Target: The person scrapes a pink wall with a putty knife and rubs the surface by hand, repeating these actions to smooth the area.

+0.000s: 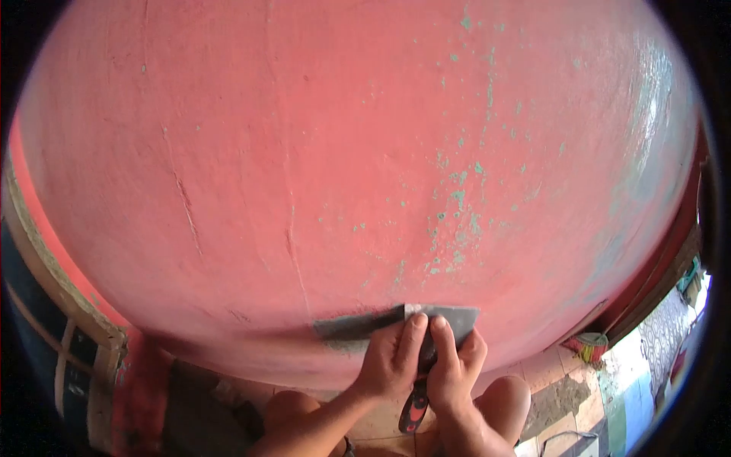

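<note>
The left hand (pixel 390 356) and right hand (pixel 454 364) wrap a broad grey metal scraper with a black-and-red handle (pixel 458 317), thumbs on its blade, apparently to spread pressure. It sits low at the pink painted wall (pixel 350 152), beside a dark grey patch (pixel 346 329).

Above your right hand (pixel 454 372) spreads a pink wall (pixel 343 152), flecked green. You have a wooden frame (pixel 103 388) well to its left, pale floor tiles (pixel 539 367) to its right.
</note>
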Demonstrator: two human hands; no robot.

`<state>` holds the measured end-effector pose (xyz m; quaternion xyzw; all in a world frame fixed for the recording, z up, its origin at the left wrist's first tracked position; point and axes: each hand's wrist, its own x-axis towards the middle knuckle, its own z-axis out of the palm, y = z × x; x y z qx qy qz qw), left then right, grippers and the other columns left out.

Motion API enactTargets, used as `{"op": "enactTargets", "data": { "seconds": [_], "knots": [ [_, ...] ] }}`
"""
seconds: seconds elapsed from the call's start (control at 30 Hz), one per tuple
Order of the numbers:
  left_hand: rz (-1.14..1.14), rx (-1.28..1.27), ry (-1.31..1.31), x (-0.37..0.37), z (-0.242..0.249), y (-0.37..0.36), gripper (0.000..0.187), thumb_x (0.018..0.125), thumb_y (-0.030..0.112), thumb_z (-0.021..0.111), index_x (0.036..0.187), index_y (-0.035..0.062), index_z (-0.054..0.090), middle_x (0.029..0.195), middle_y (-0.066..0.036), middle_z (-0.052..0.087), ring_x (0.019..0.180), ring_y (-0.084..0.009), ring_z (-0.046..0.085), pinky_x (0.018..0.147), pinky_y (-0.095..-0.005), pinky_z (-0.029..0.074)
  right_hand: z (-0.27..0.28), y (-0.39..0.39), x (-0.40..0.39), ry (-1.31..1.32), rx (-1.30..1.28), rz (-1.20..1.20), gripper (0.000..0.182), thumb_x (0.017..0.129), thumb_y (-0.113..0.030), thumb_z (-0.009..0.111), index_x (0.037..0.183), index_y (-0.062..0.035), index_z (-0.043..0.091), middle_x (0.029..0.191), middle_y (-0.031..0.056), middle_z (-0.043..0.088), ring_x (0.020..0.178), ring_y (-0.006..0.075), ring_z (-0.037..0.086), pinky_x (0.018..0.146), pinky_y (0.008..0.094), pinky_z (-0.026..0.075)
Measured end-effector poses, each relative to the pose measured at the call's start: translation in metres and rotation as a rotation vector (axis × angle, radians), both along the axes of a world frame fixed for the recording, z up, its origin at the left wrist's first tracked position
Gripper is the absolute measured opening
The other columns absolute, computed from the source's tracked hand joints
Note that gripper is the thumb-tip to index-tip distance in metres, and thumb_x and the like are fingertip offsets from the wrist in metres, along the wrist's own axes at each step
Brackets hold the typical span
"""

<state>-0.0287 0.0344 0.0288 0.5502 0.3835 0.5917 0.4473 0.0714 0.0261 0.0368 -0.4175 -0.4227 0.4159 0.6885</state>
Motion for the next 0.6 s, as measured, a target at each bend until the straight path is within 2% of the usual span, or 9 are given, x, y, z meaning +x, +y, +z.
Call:
{"op": "enactTargets", "data": {
  "seconds": [0.13,0.2,0.27,0.3,0.4,0.43,0.53,0.57,0.6],
  "knots": [
    [-0.101,-0.104,-0.07,0.005,-0.003,-0.003,0.036,0.104,0.03,0.053,0.085,0.0006,0.062,0.065,0.005,0.053,0.063,-0.0038,0.046,0.053,-0.0266,0.04,0.013,0.0,0.016,0.023,-0.05,0.029,0.019,0.095,-0.015,0.066,0.089,0.0022,0.066,0.08,0.0018,0.066,0.07,0.0082,0.058,0.063,0.0242,0.047],
    [-0.056,0.134,0.25,0.006,-0.029,0.004,0.033,0.095,0.028,0.069,0.074,0.0057,0.057,0.059,-0.003,0.05,0.053,-0.0061,0.049,0.049,-0.0287,0.04,0.005,0.004,0.037,0.077,-0.004,-0.069,0.02,0.094,-0.019,0.066,0.089,0.0001,0.067,0.081,0.0016,0.066,0.07,0.0091,0.058,0.062,0.0249,0.046],
    [0.03,0.461,0.38,0.006,-0.029,0.003,0.029,0.089,0.025,0.075,0.073,0.0069,0.058,0.058,-0.005,0.051,0.047,-0.0134,0.051,0.048,-0.0311,0.041,-0.002,0.007,0.063,0.088,-0.021,-0.155,0.021,0.095,-0.021,0.065,0.092,0.0,0.066,0.085,0.0012,0.066,0.074,0.0082,0.056,0.067,0.0242,0.045],
    [0.069,0.52,0.451,0.004,-0.033,-0.002,0.022,0.084,0.02,0.077,0.077,0.0073,0.06,0.066,-0.004,0.06,0.058,-0.0185,0.056,0.058,-0.0321,0.047,-0.01,0.01,0.076,0.058,-0.003,-0.187,0.021,0.095,-0.021,0.065,0.094,-0.0001,0.066,0.086,0.0009,0.066,0.076,0.0077,0.056,0.069,0.0238,0.044],
    [0.489,0.924,0.467,0.006,-0.024,0.006,0.022,0.083,0.025,0.077,0.083,0.0076,0.064,0.09,-0.011,0.065,0.086,-0.0268,0.061,0.078,-0.0426,0.05,-0.048,0.017,0.104,0.09,0.029,-0.252,0.021,0.095,-0.022,0.065,0.098,-0.0013,0.066,0.085,-0.0001,0.065,0.076,0.007,0.054,0.069,0.0232,0.042],
    [0.638,0.884,0.684,0.003,-0.02,-0.004,0.034,0.082,0.03,0.076,0.102,0.0048,0.066,0.121,-0.024,0.054,0.112,-0.0411,0.05,0.097,-0.0575,0.038,-0.057,0.018,0.109,0.128,0.013,-0.256,0.021,0.095,-0.022,0.065,0.098,-0.0015,0.065,0.085,-0.0002,0.064,0.076,0.0071,0.054,0.069,0.0231,0.042],
    [0.754,0.669,0.985,0.011,-0.017,0.007,0.058,0.085,0.04,0.073,0.127,0.003,0.057,0.137,-0.032,0.037,0.123,-0.0503,0.036,0.104,-0.0706,0.021,-0.066,0.017,0.109,0.188,-0.036,-0.273,0.02,0.096,-0.022,0.065,0.098,-0.0014,0.065,0.086,-0.0002,0.064,0.075,0.0073,0.054,0.07,0.0231,0.042],
    [0.652,0.532,1.137,0.015,-0.032,0.009,0.078,0.087,0.05,0.069,0.144,0.0045,0.042,0.148,-0.037,0.021,0.129,-0.0594,0.026,0.101,-0.0796,0.01,-0.068,0.016,0.108,0.186,-0.053,-0.267,0.02,0.096,-0.021,0.064,0.098,-0.0012,0.065,0.086,-0.0001,0.064,0.075,0.0074,0.054,0.07,0.0231,0.042],
    [0.602,0.524,1.212,0.021,-0.04,0.011,0.079,0.087,0.052,0.068,0.145,0.0058,0.041,0.15,-0.038,0.017,0.131,-0.0614,0.022,0.1,-0.0805,0.008,-0.069,0.015,0.108,0.183,-0.066,-0.26,0.021,0.096,-0.021,0.064,0.098,-0.001,0.065,0.086,0.0,0.065,0.075,0.0074,0.055,0.07,0.0232,0.042]
  ]
}}
